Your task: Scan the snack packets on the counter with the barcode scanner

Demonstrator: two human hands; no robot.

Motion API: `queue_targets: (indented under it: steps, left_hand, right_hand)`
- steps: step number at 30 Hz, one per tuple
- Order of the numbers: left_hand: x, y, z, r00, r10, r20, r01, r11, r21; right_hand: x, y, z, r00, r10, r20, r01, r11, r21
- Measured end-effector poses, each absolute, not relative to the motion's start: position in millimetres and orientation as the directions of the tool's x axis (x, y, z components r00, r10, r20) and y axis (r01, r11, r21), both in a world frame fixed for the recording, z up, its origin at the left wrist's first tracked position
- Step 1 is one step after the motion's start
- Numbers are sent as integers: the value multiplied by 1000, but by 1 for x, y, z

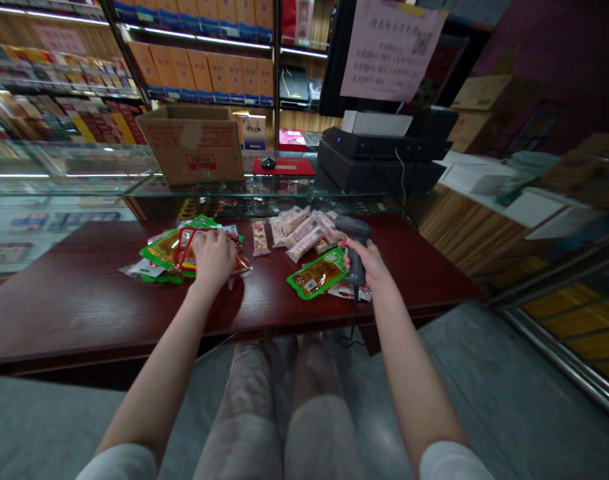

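My right hand [372,262] is wrapped round the grip of a dark barcode scanner [355,230], whose cable hangs down past the table edge. Below the scanner lies a green-edged snack packet [318,272] with a barcode label, partly over other packets. On the left, my left hand [214,257] has its fingers bent over a red-edged snack packet [185,248] on top of a pile; its fingertips are partly hidden. More green-edged packets [159,250] lie in that pile. Between the hands are several wrapped snack bars [304,230], with one bar [260,238] lying apart.
The dark red table [84,287] meets a glass display counter [194,205] behind. On the counter stand an open cardboard box [194,150], a mouse [268,163] on a red mat, and a black cash drawer [374,170] below a monitor with a paper notice [392,53].
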State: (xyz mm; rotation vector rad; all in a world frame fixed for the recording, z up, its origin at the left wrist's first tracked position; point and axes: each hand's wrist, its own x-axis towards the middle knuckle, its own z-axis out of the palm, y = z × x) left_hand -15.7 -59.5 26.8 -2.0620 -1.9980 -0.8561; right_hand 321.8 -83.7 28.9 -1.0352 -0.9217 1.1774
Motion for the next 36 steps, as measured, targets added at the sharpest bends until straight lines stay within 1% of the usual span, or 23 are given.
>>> queue_targets:
  steps: [1,3,4,5,7,12,14,15,16,18,20,21,22,24,26,28,30,32,34,36]
  left_hand:
    - [4,-64,27,94,899,427,928,-234,289]
    - [44,-72,25,346,884,314,821,-447,355]
    - [63,-76,23,441,859,259,773,-510,377]
    - [80,-79,20,501,842,200,747,-537,391]
    - [107,-82,14,542,835,93,749,-530,397]
    - [133,-71,4,453,891,-28,848,-421,321]
    - [133,-64,2,431,899,-77,861,-385,332]
    - [132,-61,0,422,903,-84,856,-367,364]
    - [130,-59,-1,411,908,-76,840,-345,419]
    - [124,-53,-4,391,920,-26,743,-299,599]
    - [116,-46,-6,366,929,49,521,-248,817]
    - [112,-42,-7,331,940,85,391,-219,894]
    - [106,-36,-8,272,955,117,279,-195,940]
    - [95,-24,-8,97,983,157,141,-170,975]
    - [82,-11,-8,-65,984,166,75,-161,984]
    - [66,0,-7,-150,978,147,1,-149,989]
    - [47,9,-5,-200,970,137,-42,-148,988]
    - [26,14,-4,-260,946,194,4,-200,980]
    - [5,16,-3,-327,890,316,142,-284,948]
    - [-13,17,-3,-391,813,431,298,-331,895]
  right_hand:
    - [326,-84,27,175,984,26,-279,75,-957]
    - [333,-86,22,206,979,9,-299,72,-952]
    - [336,-87,20,216,976,4,-305,72,-950]
    - [340,-89,18,223,975,2,-308,72,-949]
    - [347,-94,15,234,972,2,-305,75,-949]
    - [361,-108,13,255,967,3,-272,74,-959]
    - [365,-112,12,243,970,-13,-256,51,-965]
    - [366,-113,12,238,971,-24,-252,38,-967]
    - [366,-113,11,235,972,-33,-249,27,-968]
    - [365,-113,10,224,974,-43,-251,15,-968]
    - [361,-112,10,204,978,-46,-251,7,-968]
    - [357,-110,11,195,980,-49,-252,2,-968]
    - [352,-109,11,184,981,-53,-255,-4,-967]
    - [340,-105,13,174,983,-56,-275,-6,-961]
    - [324,-100,15,162,986,-47,-300,4,-954]
    - [306,-94,17,109,993,-40,-309,-4,-951]
    - [286,-86,19,29,998,-49,-305,-38,-952]
    - [265,-78,21,-56,996,-70,-286,-84,-955]
    - [243,-69,24,-139,986,-90,-257,-123,-958]
    - [223,-62,24,-214,972,-98,-228,-148,-962]
